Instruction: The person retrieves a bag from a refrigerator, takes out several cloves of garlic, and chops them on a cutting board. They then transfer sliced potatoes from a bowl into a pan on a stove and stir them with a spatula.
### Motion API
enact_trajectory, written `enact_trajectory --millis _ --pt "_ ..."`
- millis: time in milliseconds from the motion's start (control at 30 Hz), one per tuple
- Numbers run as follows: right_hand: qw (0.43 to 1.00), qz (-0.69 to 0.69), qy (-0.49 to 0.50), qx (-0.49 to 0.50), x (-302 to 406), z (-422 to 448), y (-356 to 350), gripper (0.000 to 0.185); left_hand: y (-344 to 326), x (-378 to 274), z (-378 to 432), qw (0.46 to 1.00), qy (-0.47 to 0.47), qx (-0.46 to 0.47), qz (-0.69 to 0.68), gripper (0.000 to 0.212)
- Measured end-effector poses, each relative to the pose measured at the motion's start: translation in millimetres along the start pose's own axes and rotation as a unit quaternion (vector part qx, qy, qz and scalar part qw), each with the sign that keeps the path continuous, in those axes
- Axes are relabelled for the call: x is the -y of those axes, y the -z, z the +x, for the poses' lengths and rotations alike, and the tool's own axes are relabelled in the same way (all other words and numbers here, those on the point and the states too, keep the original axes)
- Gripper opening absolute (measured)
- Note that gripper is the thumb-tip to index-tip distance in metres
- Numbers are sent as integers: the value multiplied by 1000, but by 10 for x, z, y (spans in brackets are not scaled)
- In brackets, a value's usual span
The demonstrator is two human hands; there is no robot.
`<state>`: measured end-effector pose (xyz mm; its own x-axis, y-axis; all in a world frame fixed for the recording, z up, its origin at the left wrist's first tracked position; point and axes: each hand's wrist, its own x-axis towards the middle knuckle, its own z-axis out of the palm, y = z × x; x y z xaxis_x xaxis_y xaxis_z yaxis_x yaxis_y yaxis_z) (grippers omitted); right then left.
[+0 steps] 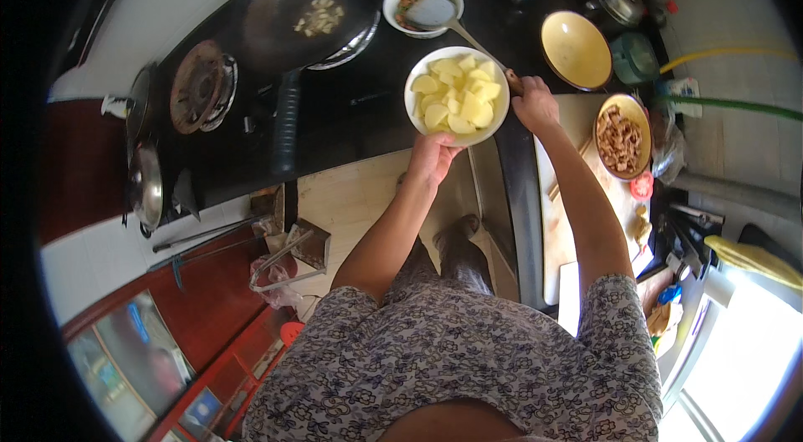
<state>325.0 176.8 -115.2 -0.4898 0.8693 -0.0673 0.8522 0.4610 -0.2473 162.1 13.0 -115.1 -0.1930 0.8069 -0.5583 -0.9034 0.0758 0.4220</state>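
Note:
My left hand (pixel 435 156) grips the lower rim of a white bowl (pixel 411 109) filled with sliced potatoes (pixel 460 92). Just right of that bowl, my right hand (pixel 537 104) is closed around the wooden-ended handle of a metal spatula (pixel 470 37). The spatula's blade rests over a smaller white bowl (pixel 390 3) of chopped green and reddish food. At the upper left, a dark wok (pixel 263 15) with a long handle sits on the stove and holds pale chopped pieces, perhaps garlic (pixel 320 17).
A bare burner (pixel 202 87) lies left of the wok. On the right stand an empty yellow bowl (pixel 576 50) and a bowl of sliced meat (pixel 620 138), near a cut tomato (pixel 642 185) and a cutting board (pixel 555 241). Bottles and lidded pots line the upper right.

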Motion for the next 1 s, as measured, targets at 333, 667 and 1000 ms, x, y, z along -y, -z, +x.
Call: enact_trajectory --millis 333,667,1000 --pt "889 433 -113 97 272 23 608 27 -101 -825 -1197 995 -59 69 -47 57" --pt "973 169 155 9 1302 -13 2426 39 103 -2670 -1796 969 -209 62 115 59" --pt "948 -105 297 43 2499 426 2611 24 690 -3808 -1783 950 -255 66 169 64"
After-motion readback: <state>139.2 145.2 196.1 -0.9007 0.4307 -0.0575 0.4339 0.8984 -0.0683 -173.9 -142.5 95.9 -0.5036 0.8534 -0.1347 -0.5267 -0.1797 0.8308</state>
